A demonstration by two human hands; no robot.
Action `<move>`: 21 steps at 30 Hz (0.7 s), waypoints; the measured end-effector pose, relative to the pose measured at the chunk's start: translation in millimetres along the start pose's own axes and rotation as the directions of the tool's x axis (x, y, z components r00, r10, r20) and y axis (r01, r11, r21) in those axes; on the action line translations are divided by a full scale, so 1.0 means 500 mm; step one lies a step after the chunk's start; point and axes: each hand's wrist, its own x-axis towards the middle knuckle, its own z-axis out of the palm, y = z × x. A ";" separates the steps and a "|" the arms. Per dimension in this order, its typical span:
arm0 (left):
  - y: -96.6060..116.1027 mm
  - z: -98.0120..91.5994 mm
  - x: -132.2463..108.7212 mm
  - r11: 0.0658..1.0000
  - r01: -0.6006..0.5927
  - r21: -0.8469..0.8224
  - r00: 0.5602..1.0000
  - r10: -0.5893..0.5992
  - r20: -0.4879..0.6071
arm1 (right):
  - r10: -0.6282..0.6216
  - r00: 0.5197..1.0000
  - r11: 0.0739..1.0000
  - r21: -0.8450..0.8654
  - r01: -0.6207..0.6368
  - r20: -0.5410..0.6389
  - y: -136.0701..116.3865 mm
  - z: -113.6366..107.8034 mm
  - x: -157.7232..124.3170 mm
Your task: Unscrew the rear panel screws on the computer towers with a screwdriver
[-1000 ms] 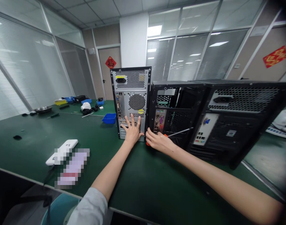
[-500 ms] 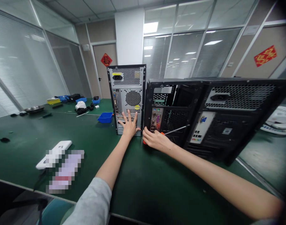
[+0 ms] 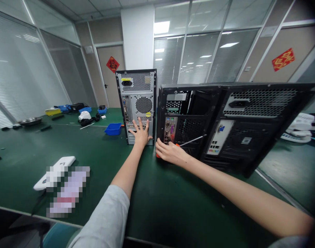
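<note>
A silver-backed computer tower [image 3: 137, 88] stands upright on the green table [image 3: 105, 158], its rear panel facing me. My left hand [image 3: 141, 134] lies against the lower part of that panel, fingers spread. Just right of it, my right hand [image 3: 170, 151] is closed round a screwdriver [image 3: 193, 140] with an orange-red handle, its shaft pointing right and slightly up. These fingers are at the lower left corner of a black tower [image 3: 196, 120] with an open bay. Another black tower [image 3: 246, 137] stands on its right.
A blue tray [image 3: 113, 129] sits left of the silver tower. Nearer are a white device [image 3: 56, 172] and a blurred purple item [image 3: 72, 189]. Behind lie a metal bowl [image 3: 30, 121], a yellow tray [image 3: 53, 112] and black cables. White items [image 3: 299, 129] are at the right.
The view has shifted slightly, so everything appears a little further left. The silver tower has moved away slightly with my left hand against it. My right hand keeps its grip.
</note>
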 end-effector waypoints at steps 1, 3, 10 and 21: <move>0.002 0.003 0.004 1.000 0.005 0.000 1.000 -0.005 0.000 | 0.000 1.000 1.000 0.000 0.000 0.001 0.000 0.000 0.000; 0.005 0.009 0.011 1.000 0.014 0.005 1.000 -0.014 -0.001 | 0.001 1.000 1.000 0.000 -0.001 0.002 0.001 0.000 0.000; 0.015 0.024 0.041 0.999 0.035 0.001 0.999 -0.035 0.039 | 0.002 1.000 1.000 0.005 -0.002 -0.004 0.001 0.010 -0.004; 0.033 0.027 0.113 0.995 0.089 -0.054 0.974 -0.075 0.214 | 0.001 1.000 1.000 0.015 -0.001 -0.009 0.005 0.009 -0.010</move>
